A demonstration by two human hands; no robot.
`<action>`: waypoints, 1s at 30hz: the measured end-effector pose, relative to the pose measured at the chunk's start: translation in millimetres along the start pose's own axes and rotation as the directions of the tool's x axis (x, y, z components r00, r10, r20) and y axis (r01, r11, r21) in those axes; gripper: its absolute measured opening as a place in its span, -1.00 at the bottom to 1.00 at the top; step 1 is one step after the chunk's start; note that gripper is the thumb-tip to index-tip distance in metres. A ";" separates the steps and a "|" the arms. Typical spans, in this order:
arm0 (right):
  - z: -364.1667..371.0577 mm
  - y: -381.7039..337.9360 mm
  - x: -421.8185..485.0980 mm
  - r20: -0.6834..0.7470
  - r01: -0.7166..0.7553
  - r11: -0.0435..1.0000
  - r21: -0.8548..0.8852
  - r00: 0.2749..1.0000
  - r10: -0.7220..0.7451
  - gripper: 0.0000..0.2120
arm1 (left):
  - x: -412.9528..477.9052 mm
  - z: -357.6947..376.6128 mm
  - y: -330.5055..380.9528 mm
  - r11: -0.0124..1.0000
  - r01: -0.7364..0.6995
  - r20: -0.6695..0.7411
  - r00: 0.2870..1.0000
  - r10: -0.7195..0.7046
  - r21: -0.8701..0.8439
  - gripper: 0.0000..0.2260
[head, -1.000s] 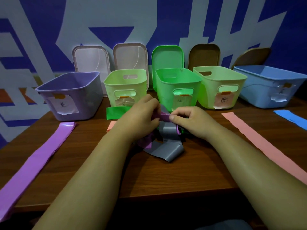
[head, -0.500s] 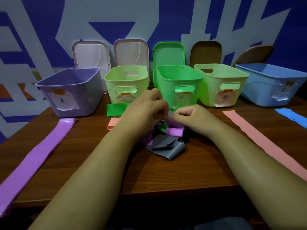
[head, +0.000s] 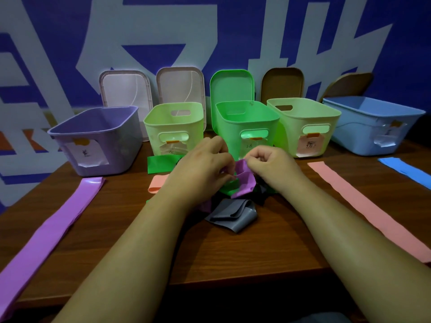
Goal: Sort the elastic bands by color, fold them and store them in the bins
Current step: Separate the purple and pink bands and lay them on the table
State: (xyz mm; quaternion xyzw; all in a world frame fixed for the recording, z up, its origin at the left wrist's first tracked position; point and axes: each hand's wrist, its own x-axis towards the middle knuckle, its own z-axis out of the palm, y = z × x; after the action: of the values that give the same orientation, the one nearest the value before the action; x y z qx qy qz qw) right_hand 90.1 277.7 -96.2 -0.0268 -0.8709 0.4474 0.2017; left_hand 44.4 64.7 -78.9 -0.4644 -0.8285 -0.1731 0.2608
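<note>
A tangled pile of elastic bands lies mid-table: a purple band point(head: 245, 180) on top, a grey band point(head: 235, 215) in front, a green band point(head: 229, 188) beneath. My left hand point(head: 200, 169) and my right hand point(head: 270, 166) both pinch the purple band, lifting its upper part off the pile. Behind stand five open bins: purple bin point(head: 98, 136), pale green bin point(head: 173, 127), green bin point(head: 247, 122), second pale green bin point(head: 303, 124), blue bin point(head: 373, 124).
A long purple band point(head: 46, 231) lies flat at the left, a long pink band point(head: 370, 210) at the right, a blue band point(head: 405, 171) at the far right. A green strip point(head: 161, 164) and a pink fold point(head: 157, 184) lie near the pile. Lids point(head: 126, 94) lean on the wall.
Both hands have risen from the pile and drawn the purple band up. The grey band has dropped free and lies in front.
</note>
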 end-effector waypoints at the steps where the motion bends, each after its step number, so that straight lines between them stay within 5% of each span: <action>1: -0.7 -0.5 0.7 -0.056 -0.020 1.000 0.015 0.998 0.021 -0.84 | -0.4 -0.7 1.4 1.000 0.006 0.011 1.000 -0.006 0.002 -0.88; 10: -21.1 2.9 2.6 -0.377 -0.139 0.982 0.127 0.909 0.178 -0.79 | -2.7 -10.0 4.2 0.996 0.069 0.007 0.998 -0.069 0.056 -0.87; 15: -28.7 15.3 8.1 -0.480 -0.212 0.972 0.104 0.845 0.236 -0.76 | -3.6 -12.2 2.3 0.981 0.184 -0.111 0.978 -0.177 0.061 -0.84; 19: -25.0 14.2 5.9 -0.398 -0.242 0.970 -0.017 0.892 0.215 -0.70 | -3.9 -11.2 4.0 0.966 0.248 -0.132 0.958 -0.256 -0.076 -0.82; 24: -17.5 15.4 9.9 -0.273 -0.290 0.947 -0.139 0.930 0.245 -0.87 | -2.9 -8.1 4.6 0.978 0.161 -0.032 0.985 -0.167 -0.132 -0.88; 30: -14.0 7.9 8.3 -0.113 -0.038 0.953 -0.302 0.994 0.003 -0.59 | -3.0 -4.1 6.4 0.983 0.064 0.108 0.993 -0.046 -0.172 -0.83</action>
State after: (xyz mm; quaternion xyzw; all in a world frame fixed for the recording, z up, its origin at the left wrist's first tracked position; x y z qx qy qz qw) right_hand 86.7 295.1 -92.5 -0.0914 -0.9162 0.3083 0.2390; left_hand 52.4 63.8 -77.1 -0.4708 -0.8350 -0.2281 0.1705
